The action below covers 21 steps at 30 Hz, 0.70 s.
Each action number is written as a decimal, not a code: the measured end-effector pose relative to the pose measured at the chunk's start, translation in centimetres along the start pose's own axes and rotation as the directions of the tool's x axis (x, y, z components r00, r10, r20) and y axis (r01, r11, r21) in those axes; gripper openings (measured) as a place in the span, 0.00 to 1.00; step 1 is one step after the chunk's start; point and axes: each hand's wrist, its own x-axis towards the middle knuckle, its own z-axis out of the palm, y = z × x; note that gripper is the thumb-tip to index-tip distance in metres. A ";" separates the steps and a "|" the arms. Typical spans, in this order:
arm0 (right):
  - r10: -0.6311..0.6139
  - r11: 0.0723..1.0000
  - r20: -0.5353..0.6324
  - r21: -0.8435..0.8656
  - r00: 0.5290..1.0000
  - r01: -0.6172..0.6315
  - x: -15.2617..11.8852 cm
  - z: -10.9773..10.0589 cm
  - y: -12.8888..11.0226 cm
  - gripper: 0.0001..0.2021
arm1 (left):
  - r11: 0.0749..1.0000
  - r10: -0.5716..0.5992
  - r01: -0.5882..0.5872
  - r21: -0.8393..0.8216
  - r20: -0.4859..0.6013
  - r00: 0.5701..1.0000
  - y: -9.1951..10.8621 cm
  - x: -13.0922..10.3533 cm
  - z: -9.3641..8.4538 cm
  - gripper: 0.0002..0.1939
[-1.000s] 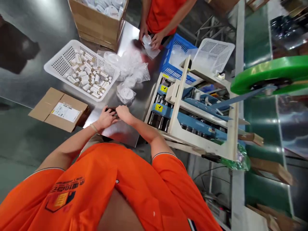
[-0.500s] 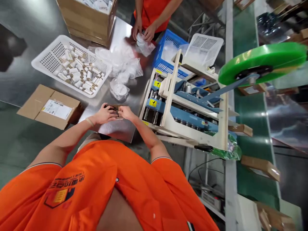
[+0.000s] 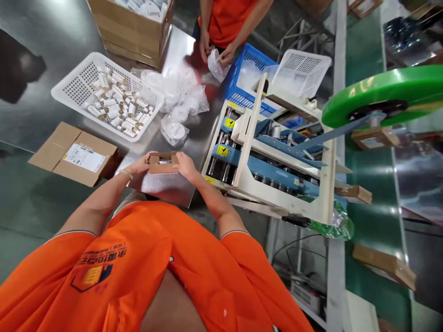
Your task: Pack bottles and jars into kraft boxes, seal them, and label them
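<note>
Between my two hands is a small brown cardboard box [image 3: 164, 168], its top open and something whitish and dark inside that is too small to name. My left hand [image 3: 141, 164] grips the box's left end. At the opposite end, my right hand [image 3: 185, 165] is closed on the right side. The box is at the front part of the metal table [image 3: 169, 191]. Just beyond it lies a round white item in a clear plastic bag [image 3: 176, 131], near a heap of similar bubble-wrapped packs [image 3: 185, 90].
A white basket [image 3: 64, 92] holds many small white bottles. A flat carton [image 3: 85, 154] lies at left, a large carton [image 3: 131, 34] behind. To the right stand a taping machine [image 3: 249, 152] with a green tape roll [image 3: 380, 92] and a conveyor [image 3: 367, 207]. A co-worker [image 3: 230, 20] handles a plastic bag.
My left hand has drawn back from over the box to its left end, so the open inside shows. The co-worker's hands have lifted the plastic bag. The whole view has shifted slightly.
</note>
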 end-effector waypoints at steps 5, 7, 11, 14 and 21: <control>-0.020 0.996 -0.096 -0.087 0.995 0.012 0.2 -0.4 -0.2 0.31 | 0.997 -0.067 0.060 0.049 0.173 0.983 2.0 -0.6 -3.3 0.39; -0.075 0.996 -0.043 -0.054 0.996 0.073 -0.5 0.0 0.2 0.27 | 0.957 -0.050 0.010 0.291 0.132 0.990 3.6 -1.5 -2.3 0.41; -0.038 0.996 -0.049 0.078 0.998 0.042 -1.9 1.1 1.0 0.21 | 0.647 -0.032 0.035 0.761 -0.020 0.999 5.4 -3.8 2.6 0.56; 0.112 0.974 -0.122 0.210 0.986 -0.085 -2.6 2.5 1.8 0.22 | 0.584 -0.003 0.090 0.807 -0.109 0.994 5.0 -4.5 5.5 0.62; 0.691 0.709 -0.213 0.381 0.690 -0.593 -5.1 8.2 3.4 0.19 | 0.644 0.099 -0.034 0.764 -0.039 0.994 8.0 6.3 12.4 0.57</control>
